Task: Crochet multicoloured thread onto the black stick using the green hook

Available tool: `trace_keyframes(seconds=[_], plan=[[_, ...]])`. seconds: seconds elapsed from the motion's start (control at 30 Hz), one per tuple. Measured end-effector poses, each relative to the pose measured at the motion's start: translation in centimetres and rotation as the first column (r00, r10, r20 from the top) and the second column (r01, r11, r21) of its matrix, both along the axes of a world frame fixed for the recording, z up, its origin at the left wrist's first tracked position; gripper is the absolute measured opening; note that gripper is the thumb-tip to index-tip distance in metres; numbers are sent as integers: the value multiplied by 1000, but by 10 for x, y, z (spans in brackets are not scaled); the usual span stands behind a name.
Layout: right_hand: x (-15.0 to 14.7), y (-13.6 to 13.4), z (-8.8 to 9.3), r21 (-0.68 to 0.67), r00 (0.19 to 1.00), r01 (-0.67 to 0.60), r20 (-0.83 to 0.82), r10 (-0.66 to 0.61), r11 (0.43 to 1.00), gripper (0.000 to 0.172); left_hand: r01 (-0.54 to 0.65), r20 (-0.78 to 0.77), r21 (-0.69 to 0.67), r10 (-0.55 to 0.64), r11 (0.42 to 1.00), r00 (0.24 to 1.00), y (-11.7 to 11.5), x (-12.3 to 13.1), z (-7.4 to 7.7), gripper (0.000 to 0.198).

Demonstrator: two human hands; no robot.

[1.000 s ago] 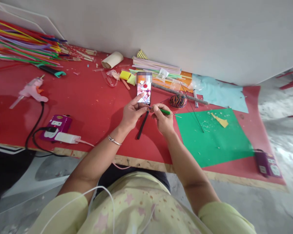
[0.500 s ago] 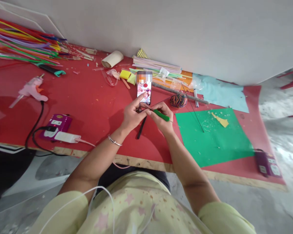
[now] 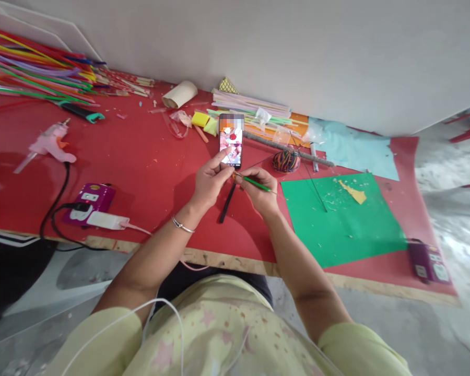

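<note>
My left hand (image 3: pixel 211 180) is closed in a pinch, its fingertips meeting those of my right hand. What it pinches is small and mostly hidden; a bit of orange shows there. Between the fingers of my right hand (image 3: pixel 260 190) lies a narrow, flat green piece (image 3: pixel 257 184) with a thin wire-like end, seen nearly edge-on. From a multicoloured ball of yarn (image 3: pixel 286 161), a thin strand runs towards the fingertips. Just beyond my hands a phone (image 3: pixel 231 138) shows a lit picture. Under them lies a black strip (image 3: pixel 227 204).
A green sheet (image 3: pixel 344 230) with scraps lies on the red tabletop (image 3: pixel 152 172). Behind are a grey stick (image 3: pixel 258 140), straws (image 3: pixel 254 102) and a cardboard tube (image 3: pixel 180 94). Leftward are a pink glue gun (image 3: pixel 53 143), a purple power socket (image 3: pixel 90 201) and coloured pipe cleaners (image 3: pixel 39 68).
The green piece has turned from showing its broad face to nearly edge-on. My left hand has shifted slightly left and down, its fingers closer together.
</note>
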State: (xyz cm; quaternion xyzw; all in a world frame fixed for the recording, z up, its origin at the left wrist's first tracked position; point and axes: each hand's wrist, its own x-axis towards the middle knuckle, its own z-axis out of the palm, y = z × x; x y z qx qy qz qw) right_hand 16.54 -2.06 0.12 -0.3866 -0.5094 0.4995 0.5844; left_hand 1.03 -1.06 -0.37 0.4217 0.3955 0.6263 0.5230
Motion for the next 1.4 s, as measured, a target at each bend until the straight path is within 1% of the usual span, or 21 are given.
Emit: trace_keyframes(seconds=[0.1, 0.17, 0.27, 0.37, 0.43, 0.57, 0.7, 0.8, 0.93, 1.13, 1.27, 1.33, 1.4], plan=[[3, 0, -4, -27, 998, -56, 17, 56, 998, 21, 9, 83, -25, -7, 1000, 997, 2, -1, 1, 56], [6, 0, -7, -52, 995, -97, 26, 99, 994, 22, 10, 110, -31, -7, 999, 994, 2, -2, 1, 58], [8, -1, -7, -100, 990, -142, 12, 144, 985, 29, 18, 96, -31, -15, 999, 995, 3, -3, 1, 60], [6, -4, -2, -146, 983, -182, -52, 176, 972, 32, 19, 63, -17, -17, 1000, 998, 2, -4, 2, 60], [4, -5, 2, -162, 980, -187, -99, 173, 969, 29, 21, 45, 2, -21, 1000, 999, 2, -4, 2, 59], [0, -5, 6, -189, 980, -148, -161, 118, 971, 25, 30, 11, 37, -30, 999, 999, 2, -4, 0, 58], [0, -1, 9, -275, 961, -164, -260, 91, 947, 31, 51, -15, 29, -51, 998, 999, 3, -6, -3, 61], [1, 1, 11, -308, 955, -162, -287, 71, 938, 34, 87, -53, 57, -83, 995, 995, 4, -7, -4, 67], [2, 1, 9, -275, 965, -100, -259, 27, 956, 32, 82, -51, 102, -77, 991, 996, 3, -5, -2, 71], [0, 0, 2, -154, 973, -55, -228, 19, 987, 22, 49, -10, 47, -49, 998, 999, -1, 0, 2, 67], [-1, -3, 4, -127, 995, -34, -97, 21, 991, 28, 47, 28, -31, -46, 998, 999, -1, 1, 2, 62], [-2, -4, 6, -112, 999, -13, -46, 8, 994, 32, 46, 41, -29, -45, 999, 998, 0, 1, 1, 65], [-2, -5, 7, -105, 1000, 5, -28, -8, 994, 33, 60, 46, -10, -60, 998, 997, 1, 1, 1, 73]])
